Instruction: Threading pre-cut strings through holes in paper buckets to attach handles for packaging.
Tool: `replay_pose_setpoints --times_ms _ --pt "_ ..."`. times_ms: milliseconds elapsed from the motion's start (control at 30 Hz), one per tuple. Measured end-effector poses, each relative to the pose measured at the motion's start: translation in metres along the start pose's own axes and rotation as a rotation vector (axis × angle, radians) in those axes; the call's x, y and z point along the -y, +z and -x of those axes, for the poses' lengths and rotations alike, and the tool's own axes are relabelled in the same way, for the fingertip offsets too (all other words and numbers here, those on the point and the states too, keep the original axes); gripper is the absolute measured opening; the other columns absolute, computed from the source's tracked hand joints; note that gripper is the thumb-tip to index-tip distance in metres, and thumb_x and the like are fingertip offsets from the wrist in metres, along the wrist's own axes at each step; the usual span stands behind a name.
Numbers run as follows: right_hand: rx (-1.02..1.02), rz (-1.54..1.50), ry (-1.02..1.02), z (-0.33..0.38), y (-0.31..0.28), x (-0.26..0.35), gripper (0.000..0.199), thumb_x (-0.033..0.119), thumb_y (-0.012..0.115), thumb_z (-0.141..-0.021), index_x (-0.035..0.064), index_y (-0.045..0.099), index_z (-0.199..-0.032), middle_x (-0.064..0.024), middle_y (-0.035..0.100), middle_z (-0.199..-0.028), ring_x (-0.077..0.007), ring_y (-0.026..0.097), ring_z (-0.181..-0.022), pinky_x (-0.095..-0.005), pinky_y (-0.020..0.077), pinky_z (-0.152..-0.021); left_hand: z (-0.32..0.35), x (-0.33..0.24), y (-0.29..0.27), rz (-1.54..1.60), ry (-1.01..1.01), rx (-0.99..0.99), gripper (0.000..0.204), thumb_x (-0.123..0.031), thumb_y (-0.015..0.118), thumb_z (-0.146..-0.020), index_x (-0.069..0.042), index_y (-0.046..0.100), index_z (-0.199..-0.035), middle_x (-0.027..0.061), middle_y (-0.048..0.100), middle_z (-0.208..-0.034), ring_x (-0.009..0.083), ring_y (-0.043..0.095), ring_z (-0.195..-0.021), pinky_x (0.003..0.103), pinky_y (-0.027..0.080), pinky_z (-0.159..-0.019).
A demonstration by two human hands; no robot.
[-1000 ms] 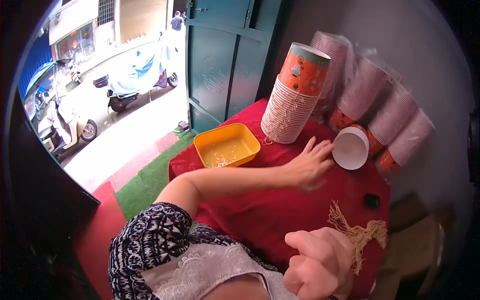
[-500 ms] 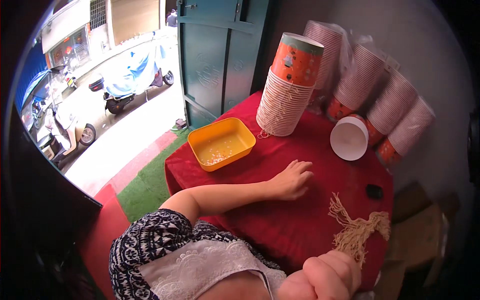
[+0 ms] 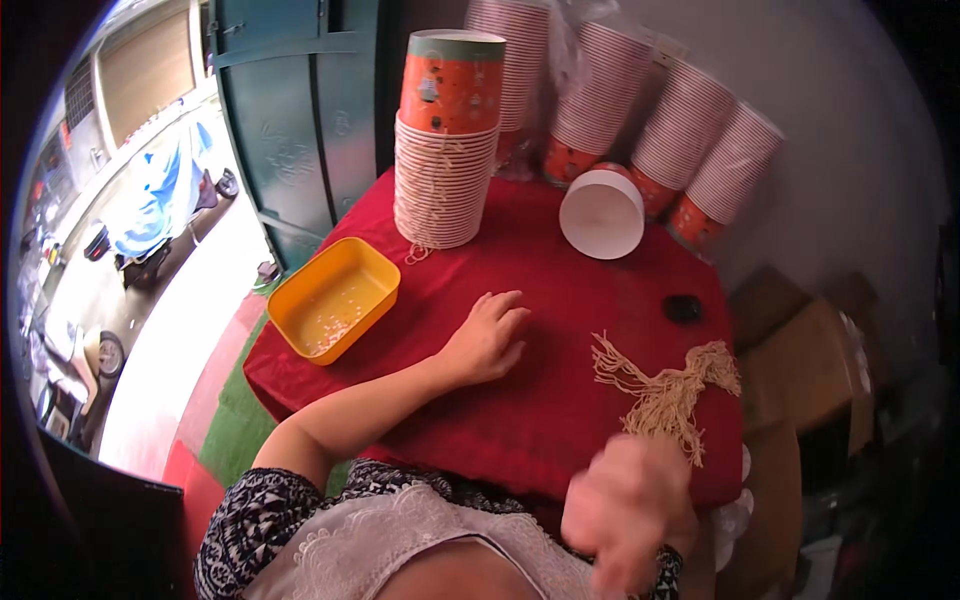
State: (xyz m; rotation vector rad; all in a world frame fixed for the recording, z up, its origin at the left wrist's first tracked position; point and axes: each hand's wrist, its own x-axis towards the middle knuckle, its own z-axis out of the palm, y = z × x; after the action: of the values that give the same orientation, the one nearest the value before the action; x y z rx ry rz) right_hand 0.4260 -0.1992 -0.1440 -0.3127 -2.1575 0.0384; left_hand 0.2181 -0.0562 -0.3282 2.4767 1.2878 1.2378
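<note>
Nearest, the right hand [image 3: 628, 515] is hovering blurred and loosely curled just at the bundle of pale tan string lengths [image 3: 668, 390] lying on the red-cloth bench [image 3: 560, 400]; whether it is gripping any, I cannot tell; the left hand [image 3: 487, 340] is resting flat and empty mid-bench; farther off, the yellow plastic tray [image 3: 333, 298] and a lone white-bottomed paper cup on its side [image 3: 601, 213] are waiting; the tall stack of orange paper cups [image 3: 445, 140] is trailing one string, so judging by this most strings remain unused.
</note>
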Motion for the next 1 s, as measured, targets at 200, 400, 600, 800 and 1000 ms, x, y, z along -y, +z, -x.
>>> replay_pose_setpoints --times_ms 200,400,600,800,1000 --pt "-0.229 0.394 0.096 -0.001 0.059 -0.194 0.009 -0.004 0.059 -0.086 -0.0026 0.058 -0.094 -0.0177 0.060 -0.079 -0.0350 0.061 -0.071 -0.0402 0.0496 -0.064 0.002 0.002 -0.003 -0.011 0.005 -0.033 0.043 -0.010 0.069 -0.079 0.000 0.054 -0.118 0.0241 0.049 -0.131 0.0415 0.047 -0.124 0.056 0.033 -0.109" --pt "-0.140 0.553 0.586 0.041 0.062 -0.337 0.026 0.002 0.065 -0.084 -0.0010 0.051 -0.105 -0.0194 0.054 -0.106 -0.0380 0.056 -0.099 -0.0442 0.0468 -0.084 0.003 0.006 -0.005 -0.044 0.047 -0.036 0.032 -0.011 0.068 -0.078 0.001 0.060 -0.107 0.0240 0.053 -0.123 0.0394 0.051 -0.117 0.058 0.036 -0.106" --pt "-0.224 0.569 0.680 0.038 0.078 -0.390 0.030 0.009 0.069 -0.083 -0.0011 0.048 -0.102 -0.0210 0.053 -0.104 -0.0398 0.056 -0.098 -0.0460 0.0468 -0.083 0.005 0.007 -0.004 -0.064 0.056 -0.016 0.027 -0.012 0.068 -0.078 0.002 0.063 -0.100 0.0209 0.056 -0.118 0.0355 0.055 -0.113 0.057 0.037 -0.105" --pt "-0.189 0.685 0.764 0.032 0.080 -0.407 0.026 0.012 0.068 -0.085 0.0010 0.049 -0.100 -0.0199 0.056 -0.101 -0.0403 0.060 -0.094 -0.0467 0.0501 -0.078 0.004 0.008 -0.002 -0.074 0.039 0.002 0.024 -0.013 0.066 -0.080 0.001 0.065 -0.099 0.0195 0.059 -0.113 0.0333 0.056 -0.110 0.057 0.035 -0.107" --pt "-0.220 0.766 0.661 0.033 0.076 -0.414 0.020 0.014 0.066 -0.085 0.0039 0.051 -0.094 -0.0182 0.059 -0.093 -0.0407 0.060 -0.089 -0.0490 0.0488 -0.074 0.003 0.008 -0.003 -0.084 0.041 0.022 0.022 -0.013 0.065 -0.081 0.000 0.066 -0.098 0.0162 0.063 -0.106 0.0303 0.060 -0.105 0.057 0.034 -0.107"
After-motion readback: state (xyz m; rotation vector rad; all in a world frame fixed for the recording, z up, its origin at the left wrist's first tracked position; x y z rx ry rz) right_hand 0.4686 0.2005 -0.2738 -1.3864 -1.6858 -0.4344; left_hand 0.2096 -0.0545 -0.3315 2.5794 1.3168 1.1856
